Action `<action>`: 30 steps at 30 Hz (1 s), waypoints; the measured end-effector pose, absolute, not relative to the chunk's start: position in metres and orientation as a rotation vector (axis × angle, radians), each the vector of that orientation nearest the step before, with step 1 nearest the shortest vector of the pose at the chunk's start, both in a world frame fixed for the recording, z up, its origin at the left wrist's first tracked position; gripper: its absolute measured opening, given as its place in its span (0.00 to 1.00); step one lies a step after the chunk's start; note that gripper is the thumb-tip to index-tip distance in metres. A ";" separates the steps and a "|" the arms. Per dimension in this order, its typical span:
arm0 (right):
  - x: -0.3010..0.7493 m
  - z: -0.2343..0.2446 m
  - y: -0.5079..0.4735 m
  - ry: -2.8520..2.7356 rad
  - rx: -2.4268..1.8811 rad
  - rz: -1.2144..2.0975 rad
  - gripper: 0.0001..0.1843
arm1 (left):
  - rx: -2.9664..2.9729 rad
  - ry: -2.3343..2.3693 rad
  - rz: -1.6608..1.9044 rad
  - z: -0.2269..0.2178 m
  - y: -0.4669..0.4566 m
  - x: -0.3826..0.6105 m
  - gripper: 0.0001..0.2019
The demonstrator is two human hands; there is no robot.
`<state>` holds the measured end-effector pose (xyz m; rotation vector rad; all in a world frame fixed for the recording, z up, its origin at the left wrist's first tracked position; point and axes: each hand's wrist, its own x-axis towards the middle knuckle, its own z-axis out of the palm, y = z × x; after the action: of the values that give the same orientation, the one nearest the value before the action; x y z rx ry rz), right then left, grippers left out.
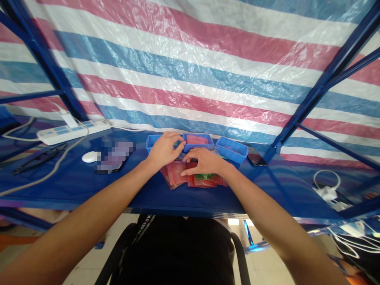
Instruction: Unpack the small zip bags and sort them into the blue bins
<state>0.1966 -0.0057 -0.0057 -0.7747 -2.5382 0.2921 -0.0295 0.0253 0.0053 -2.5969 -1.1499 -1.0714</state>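
A pile of red transparent bags [177, 177] lies on the blue table [89, 186] in front of three small blue trays. My left hand [164, 150] rests over the left tray [151, 142] and the pile's far edge, with its fingers curled toward something small that I cannot make out. My right hand [204, 162] lies palm down on the red bags, with its fingers pressed together and pointing left; a green piece [204, 176] shows under it. The fingertips of both hands nearly meet before the middle tray [197, 141], which holds red bags.
A third blue tray [233, 149] stands at the right, with a dark phone [257, 159] beside it. A white power strip [71, 132], a white mouse-like object [89, 157], black tweezers [38, 158] and a cable lie at the left. A white charger [328, 192] sits at the right. Blue frame bars flank the table.
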 end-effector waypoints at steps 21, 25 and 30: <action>0.194 -0.009 -0.001 -2.458 -0.744 0.303 0.04 | -2.748 -1.099 -1.066 0.007 0.016 -0.022 0.13; 0.195 -0.009 0.001 -2.453 -0.753 0.260 0.04 | -2.757 -1.073 -1.080 0.007 0.016 -0.021 0.14; 0.197 -0.006 0.003 -2.378 -0.772 0.277 0.03 | -2.781 -1.050 -1.135 0.009 0.014 -0.021 0.16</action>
<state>0.1968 0.0034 -0.0065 -0.7722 -2.3783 0.2772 -0.0207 0.0136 0.0087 -2.7809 -1.0502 -1.1346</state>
